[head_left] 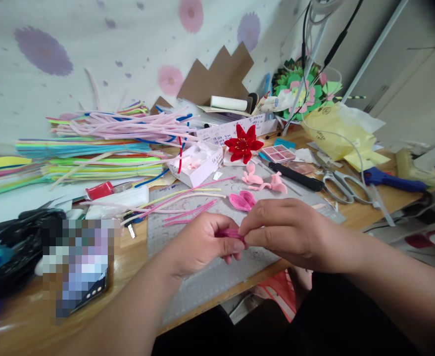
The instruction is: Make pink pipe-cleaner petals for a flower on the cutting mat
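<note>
On the grey flat cutting mat (202,291), loose fuzzy magenta stems (191,211) are seen at far L. By the L hand (202,242), 1 slim fuzzy magenta piece (226,233) is clamped btwn thumb & fingers, long axis approx. L–R. Just beyond, 1 looped pink petal shape (242,200) is seen. The piece's R end is touched by the R hand (295,232), fingertips close together; thumb hidden, so pinch can't be confirmed.

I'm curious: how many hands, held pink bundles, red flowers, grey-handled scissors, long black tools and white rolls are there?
Hands: 2, left hand and right hand
Held pink bundle: 1
Red flower: 1
Grey-handled scissors: 1
Long black tool: 1
White roll: 1
Total: 7
</note>
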The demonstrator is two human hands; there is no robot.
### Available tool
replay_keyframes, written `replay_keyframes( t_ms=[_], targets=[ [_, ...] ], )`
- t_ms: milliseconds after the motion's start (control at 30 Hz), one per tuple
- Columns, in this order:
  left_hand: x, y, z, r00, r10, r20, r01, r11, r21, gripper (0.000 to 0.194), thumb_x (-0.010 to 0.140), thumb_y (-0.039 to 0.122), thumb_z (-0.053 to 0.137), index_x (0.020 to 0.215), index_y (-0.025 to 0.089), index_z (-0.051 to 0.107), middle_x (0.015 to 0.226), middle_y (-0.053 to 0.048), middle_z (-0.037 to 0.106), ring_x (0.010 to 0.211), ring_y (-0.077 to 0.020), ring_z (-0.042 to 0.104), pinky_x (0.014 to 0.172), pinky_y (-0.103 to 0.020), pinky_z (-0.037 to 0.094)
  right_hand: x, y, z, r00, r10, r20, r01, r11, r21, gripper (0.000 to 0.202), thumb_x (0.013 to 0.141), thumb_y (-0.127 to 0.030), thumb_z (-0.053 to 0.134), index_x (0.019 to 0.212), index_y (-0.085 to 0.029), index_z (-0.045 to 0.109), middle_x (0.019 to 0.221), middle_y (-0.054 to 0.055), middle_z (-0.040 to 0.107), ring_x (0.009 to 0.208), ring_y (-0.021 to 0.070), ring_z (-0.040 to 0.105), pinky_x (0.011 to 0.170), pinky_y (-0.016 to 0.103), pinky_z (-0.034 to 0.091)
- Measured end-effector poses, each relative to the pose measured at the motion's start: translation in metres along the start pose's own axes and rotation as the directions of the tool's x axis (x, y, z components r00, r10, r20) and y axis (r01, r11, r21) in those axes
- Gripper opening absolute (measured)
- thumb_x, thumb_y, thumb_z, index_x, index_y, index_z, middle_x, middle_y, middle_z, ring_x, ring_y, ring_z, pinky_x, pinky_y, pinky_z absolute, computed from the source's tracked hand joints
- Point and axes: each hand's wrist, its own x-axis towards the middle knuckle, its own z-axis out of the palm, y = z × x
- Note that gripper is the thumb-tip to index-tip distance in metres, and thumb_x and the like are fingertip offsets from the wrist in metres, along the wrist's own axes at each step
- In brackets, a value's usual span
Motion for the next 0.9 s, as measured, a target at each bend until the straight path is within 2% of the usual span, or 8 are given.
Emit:
replay_keyframes(
  t_ms=[267, 367, 467, 633, 900],
  targets=[
    [-0.0005, 0.0019, 0.0014, 1.0, -0.002, 0.011, 0.001, 0.995, 0.098, 0.01, 0.073, 0.023, 0.066, 0.074, 0.013, 0.063, 0.062, -0.001, 0.062, 0.054, -0.0101, 0.054, 0.054, -0.023, 0.044, 0.0024, 0.001, 0.0023, 0.999, 0.034, 0.003, -0.034, 0.998, -0.056, 0.02, 0.089, -0.011, 0.041, 0.086, -0.015, 0.06, 0.086, 0.009, 0.066, 0.082, 0.0159, 0.06, 0.069, 0.028, 0.047],
    [-0.0017, 0.0026, 0.0016, 1.0, -0.004, -0.004, 0.005, 0.996, 0.087, 0.013, 0.074, 0.026, 0.065, 0.072, 0.014, 0.062, 0.062, -0.002, 0.063, 0.055, -0.0111, 0.056, 0.055, -0.024, 0.045, 0.0035, 0.001, 0.0, 0.997, 0.071, -0.01, -0.07, 0.995, 0.072, 0.014, 0.086, -0.008, 0.048, 0.084, -0.013, 0.06, 0.085, 0.009, 0.066, 0.08, 0.0145, 0.06, 0.068, 0.026, 0.048],
    [-0.0029, 0.0029, 0.0002, 1.0, -0.022, 0.012, 0.022, 1.0, 0.0, 0.017, 0.071, 0.028, 0.069, 0.069, 0.013, 0.061, 0.061, -0.002, 0.063, 0.054, -0.0109, 0.056, 0.055, -0.023, 0.045, 0.0044, 0.0023, -0.0037, 0.994, 0.109, -0.012, -0.103, 0.966, 0.235, 0.013, 0.084, -0.005, 0.05, 0.082, -0.014, 0.06, 0.088, 0.009, 0.066, 0.08, 0.0124, 0.061, 0.07, 0.024, 0.049],
    [-0.0023, 0.0004, -0.0052, 0.999, -0.002, 0.052, 0.007, 0.997, -0.083, 0.021, 0.068, 0.028, 0.073, 0.074, 0.011, 0.062, 0.065, -0.001, 0.065, 0.055, -0.0102, 0.058, 0.055, -0.022, 0.047, 0.0038, 0.0056, -0.0058, 0.992, 0.128, -0.004, -0.118, 0.931, 0.345, 0.013, 0.083, -0.005, 0.051, 0.078, -0.012, 0.06, 0.093, 0.013, 0.065, 0.082, 0.0128, 0.061, 0.071, 0.024, 0.049],
    [-0.0019, 0.002, -0.0001, 0.999, -0.033, 0.019, 0.033, 0.999, -0.035, 0.014, 0.069, 0.022, 0.07, 0.068, 0.012, 0.062, 0.059, 0.0, 0.064, 0.052, -0.0091, 0.057, 0.053, -0.021, 0.046, 0.0028, 0.0049, -0.0022, 0.986, 0.167, -0.017, -0.155, 0.945, 0.288, 0.014, 0.081, -0.002, 0.052, 0.079, -0.013, 0.06, 0.085, 0.009, 0.066, 0.077, 0.0119, 0.061, 0.069, 0.023, 0.049]
  ],
)
